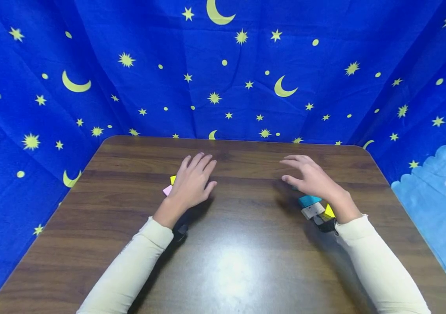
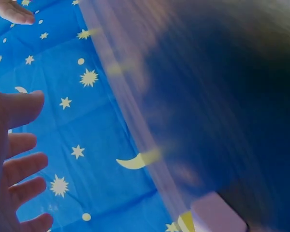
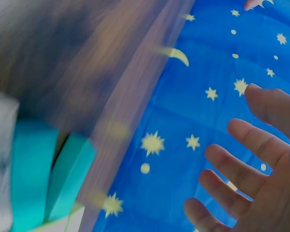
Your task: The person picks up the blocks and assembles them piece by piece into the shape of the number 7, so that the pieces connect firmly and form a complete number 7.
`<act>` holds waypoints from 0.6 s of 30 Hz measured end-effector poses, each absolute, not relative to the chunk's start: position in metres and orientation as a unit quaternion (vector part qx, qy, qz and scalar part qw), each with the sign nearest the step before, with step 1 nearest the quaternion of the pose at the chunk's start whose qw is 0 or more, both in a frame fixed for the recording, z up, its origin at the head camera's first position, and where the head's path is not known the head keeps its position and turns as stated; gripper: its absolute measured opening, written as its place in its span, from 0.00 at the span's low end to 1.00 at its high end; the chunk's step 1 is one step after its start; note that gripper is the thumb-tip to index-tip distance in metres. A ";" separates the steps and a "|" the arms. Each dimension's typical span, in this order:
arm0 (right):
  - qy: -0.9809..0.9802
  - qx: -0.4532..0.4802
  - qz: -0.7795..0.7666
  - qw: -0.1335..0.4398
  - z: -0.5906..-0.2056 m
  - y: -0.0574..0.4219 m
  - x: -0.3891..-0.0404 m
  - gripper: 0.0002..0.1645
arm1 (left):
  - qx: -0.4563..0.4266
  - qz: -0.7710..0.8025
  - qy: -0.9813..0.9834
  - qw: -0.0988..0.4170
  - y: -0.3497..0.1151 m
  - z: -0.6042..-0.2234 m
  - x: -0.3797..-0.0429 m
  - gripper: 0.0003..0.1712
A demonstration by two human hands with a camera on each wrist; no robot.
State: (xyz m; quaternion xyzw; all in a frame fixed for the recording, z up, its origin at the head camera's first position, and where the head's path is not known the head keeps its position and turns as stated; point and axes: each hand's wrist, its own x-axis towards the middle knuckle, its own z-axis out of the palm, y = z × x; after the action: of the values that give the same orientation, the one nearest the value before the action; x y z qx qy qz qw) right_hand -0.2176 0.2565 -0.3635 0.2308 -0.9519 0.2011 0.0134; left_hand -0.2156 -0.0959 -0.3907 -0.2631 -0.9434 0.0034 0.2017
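Observation:
My left hand (image 1: pixel 191 183) hovers over the left part of the table with its fingers extended and holds nothing. Beside it lie a pink block (image 1: pixel 167 190) and a yellow block (image 1: pixel 173 179), both partly covered by the hand. My right hand (image 1: pixel 317 179), fingers also extended, holds nothing above the right part. Near its wrist sit a blue block (image 1: pixel 310 200), a grey block (image 1: pixel 313 211) and a yellow block (image 1: pixel 328 212). The right wrist view shows two teal faces (image 3: pixel 33 174) side by side next to a greyish block (image 3: pixel 0 164).
The brown wooden table (image 1: pixel 238 174) reflects a bright light spot near its front. A blue cloth (image 1: pixel 160 87) with yellow moons and stars hangs behind and at the sides. At the right hangs a light blue panel (image 1: pixel 434 192) with pale lettering. A dark wrist device (image 1: pixel 180 233) shows under the left wrist.

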 end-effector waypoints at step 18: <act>-0.963 0.216 0.161 0.016 -0.365 0.288 -0.203 0.28 | -0.289 0.038 -0.937 0.193 -0.119 -0.396 -0.201 0.34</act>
State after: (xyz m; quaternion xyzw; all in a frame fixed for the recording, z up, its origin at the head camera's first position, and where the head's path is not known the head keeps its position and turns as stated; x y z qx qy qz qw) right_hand -0.2026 0.2882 -0.3654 0.2162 -0.9629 0.1605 0.0159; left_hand -0.2007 -0.1185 -0.3960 -0.2894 -0.9367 0.0380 0.1934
